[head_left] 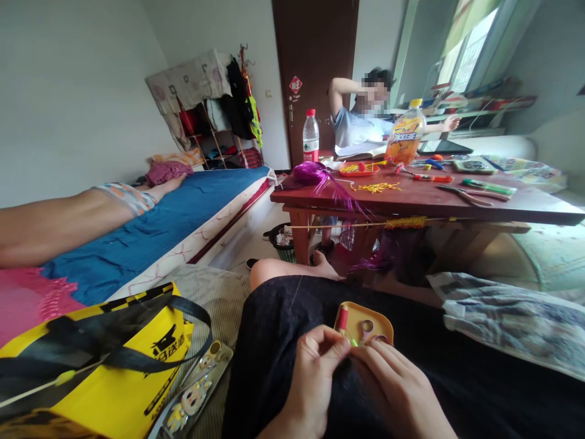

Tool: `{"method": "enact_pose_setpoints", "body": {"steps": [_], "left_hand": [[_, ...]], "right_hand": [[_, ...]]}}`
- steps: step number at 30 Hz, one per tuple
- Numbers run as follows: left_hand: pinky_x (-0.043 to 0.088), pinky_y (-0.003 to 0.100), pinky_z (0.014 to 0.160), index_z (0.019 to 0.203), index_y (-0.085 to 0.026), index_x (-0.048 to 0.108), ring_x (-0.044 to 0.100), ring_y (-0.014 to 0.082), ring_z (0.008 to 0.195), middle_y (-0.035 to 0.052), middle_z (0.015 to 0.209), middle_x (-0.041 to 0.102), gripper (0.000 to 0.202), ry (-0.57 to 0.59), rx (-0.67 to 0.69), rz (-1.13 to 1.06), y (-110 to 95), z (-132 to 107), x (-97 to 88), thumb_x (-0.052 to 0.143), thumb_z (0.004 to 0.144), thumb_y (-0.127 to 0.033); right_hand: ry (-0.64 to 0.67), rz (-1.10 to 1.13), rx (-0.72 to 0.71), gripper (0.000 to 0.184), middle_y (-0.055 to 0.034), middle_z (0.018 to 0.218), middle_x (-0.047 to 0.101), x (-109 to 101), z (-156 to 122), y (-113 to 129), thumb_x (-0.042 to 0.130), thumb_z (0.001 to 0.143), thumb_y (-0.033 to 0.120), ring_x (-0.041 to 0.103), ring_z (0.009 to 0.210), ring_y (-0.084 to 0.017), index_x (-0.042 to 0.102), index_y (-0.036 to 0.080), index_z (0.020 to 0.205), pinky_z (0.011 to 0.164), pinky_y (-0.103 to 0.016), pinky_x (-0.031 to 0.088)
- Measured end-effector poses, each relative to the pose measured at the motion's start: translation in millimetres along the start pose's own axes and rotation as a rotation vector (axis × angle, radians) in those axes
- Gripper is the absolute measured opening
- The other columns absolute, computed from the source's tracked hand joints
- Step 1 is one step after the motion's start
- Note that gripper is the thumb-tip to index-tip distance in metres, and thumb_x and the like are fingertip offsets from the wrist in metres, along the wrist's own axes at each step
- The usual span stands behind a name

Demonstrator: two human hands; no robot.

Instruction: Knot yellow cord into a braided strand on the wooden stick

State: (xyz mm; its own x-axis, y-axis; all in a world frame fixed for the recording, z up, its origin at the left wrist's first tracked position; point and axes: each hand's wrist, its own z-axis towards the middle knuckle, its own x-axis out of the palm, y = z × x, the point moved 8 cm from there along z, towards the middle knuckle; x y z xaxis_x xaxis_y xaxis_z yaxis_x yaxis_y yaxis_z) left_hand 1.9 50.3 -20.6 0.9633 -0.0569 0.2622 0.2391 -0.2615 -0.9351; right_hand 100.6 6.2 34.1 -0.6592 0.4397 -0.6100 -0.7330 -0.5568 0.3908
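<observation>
Both pinched, left hand (315, 373), right hand (397, 383) (tray (386, 324))

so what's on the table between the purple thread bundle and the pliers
In the head view, a scatter of small yellow beads lies on the red table between the purple thread bundle and the pliers.

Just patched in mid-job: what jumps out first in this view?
The left hand and right hand pinch something tiny over the lap, just before a small yellow tray with a red spool and scissors. A bright yellow bag fills the lower left, and a purple tassel spills off the red table ahead.
</observation>
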Motion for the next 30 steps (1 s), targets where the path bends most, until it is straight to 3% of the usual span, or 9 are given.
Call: {"method": "enact_pose_setpoints", "body": {"steps": [3, 6, 9, 12, 15, 18, 21, 25, 30], "left_hand": [[0.035, 0.021, 0.061, 0.055, -0.015, 0.055, 0.047, 0.0114, 0.061, -0.0005, 0.06, 0.051, 0.018, 0.009, 0.322, 0.411, -22.3, -1.9, 3.6, 0.06, 0.072, -0.018], [0.036, 0.022, 0.061, 0.055, -0.015, 0.052, 0.047, 0.0123, 0.062, -0.0002, 0.06, 0.051, 0.018, 0.017, 0.418, 0.581, -21.7, 0.1, 5.8, 0.056, 0.073, -0.014], [0.036, 0.022, 0.061, 0.06, -0.015, 0.053, 0.047, 0.0123, 0.062, -0.0003, 0.061, 0.052, 0.016, 0.033, 0.32, 0.552, -10.7, 6.8, 1.9, 0.056, 0.075, -0.021], [0.034, 0.02, 0.054, 0.067, -0.015, 0.054, 0.045, 0.0109, 0.056, -0.0017, 0.058, 0.05, 0.023, 0.198, 0.152, 0.602, 0.1, 2.6, 7.9, 0.048, 0.081, -0.032], [0.031, 0.021, 0.052, 0.065, -0.016, 0.053, 0.045, 0.0109, 0.055, -0.0006, 0.06, 0.051, 0.024, 0.289, 0.308, 0.861, -20.5, -16.4, 18.5, 0.045, 0.083, -0.029], [0.033, 0.022, 0.056, 0.075, -0.017, 0.055, 0.051, 0.0129, 0.064, 0.0037, 0.077, 0.057, 0.016, 0.156, 0.532, 1.011, -51.7, -29.4, 22.4, 0.043, 0.083, -0.023], [0.034, 0.023, 0.058, 0.074, -0.018, 0.054, 0.053, 0.0147, 0.065, 0.0033, 0.074, 0.059, 0.015, 0.11, 0.445, 1.064, -50.3, -21.5, 23.4, 0.043, 0.083, -0.021], [0.033, 0.022, 0.057, 0.064, -0.017, 0.05, 0.05, 0.0134, 0.06, 0.0002, 0.062, 0.056, 0.02, 0.156, 0.311, 0.983, -32.8, -8.1, 23.5, 0.044, 0.083, -0.022], [0.035, 0.02, 0.058, 0.067, -0.017, 0.047, 0.046, 0.0115, 0.062, -0.0013, 0.064, 0.051, 0.024, 0.233, 0.252, 0.691, -24.8, -5.7, 20.8, 0.042, 0.086, -0.031]], "right_hand": [[0.253, 0.276, 0.202, 0.023, -0.0002, 0.064, 0.058, 20.9, -5.3, -11.9, 0.035, 0.089, 0.02, 0.056, 0.054, -0.01, 0.05, 0.019, 0.071, 0.051, -0.016, 0.044], [0.369, 0.389, 0.323, 0.024, 0.001, 0.059, 0.055, 31.4, -13.5, -19.3, 0.038, 0.088, 0.023, 0.052, 0.052, -0.01, 0.045, 0.018, 0.065, 0.049, -0.015, 0.042], [0.326, 0.372, 0.352, 0.026, 0.0003, 0.06, 0.055, 28.4, -15.6, -28.1, 0.037, 0.089, 0.027, 0.053, 0.053, -0.011, 0.047, 0.018, 0.067, 0.05, -0.017, 0.043], [0.181, 0.198, 0.286, 0.026, -0.002, 0.067, 0.058, 12.7, -11.5, -35.6, 0.035, 0.09, 0.028, 0.058, 0.058, -0.013, 0.052, 0.019, 0.072, 0.055, -0.02, 0.046], [0.058, -0.042, 0.133, 0.029, -0.0037, 0.069, 0.061, -2.8, -5.3, -29.0, 0.032, 0.091, 0.026, 0.06, 0.059, -0.014, 0.055, 0.019, 0.075, 0.055, -0.022, 0.049], [0.0, -0.167, 0.01, 0.036, -0.0052, 0.068, 0.063, -9.0, -0.3, -14.3, 0.027, 0.092, 0.023, 0.061, 0.059, -0.015, 0.056, 0.019, 0.072, 0.056, -0.023, 0.05], [-0.028, -0.203, -0.05, 0.037, -0.0061, 0.069, 0.064, -10.2, 2.7, -2.9, 0.027, 0.092, 0.019, 0.062, 0.06, -0.014, 0.058, 0.019, 0.071, 0.055, -0.022, 0.051], [-0.046, -0.195, -0.082, 0.034, -0.006, 0.068, 0.066, -8.2, 2.5, 1.3, 0.03, 0.092, 0.018, 0.063, 0.059, -0.015, 0.06, 0.017, 0.075, 0.054, -0.022, 0.051], [-0.059, 0.029, 0.107, 0.024, -0.0032, 0.069, 0.064, -4.1, -4.9, -16.4, 0.036, 0.091, 0.026, 0.063, 0.061, -0.013, 0.057, 0.019, 0.084, 0.056, -0.019, 0.05]]}}
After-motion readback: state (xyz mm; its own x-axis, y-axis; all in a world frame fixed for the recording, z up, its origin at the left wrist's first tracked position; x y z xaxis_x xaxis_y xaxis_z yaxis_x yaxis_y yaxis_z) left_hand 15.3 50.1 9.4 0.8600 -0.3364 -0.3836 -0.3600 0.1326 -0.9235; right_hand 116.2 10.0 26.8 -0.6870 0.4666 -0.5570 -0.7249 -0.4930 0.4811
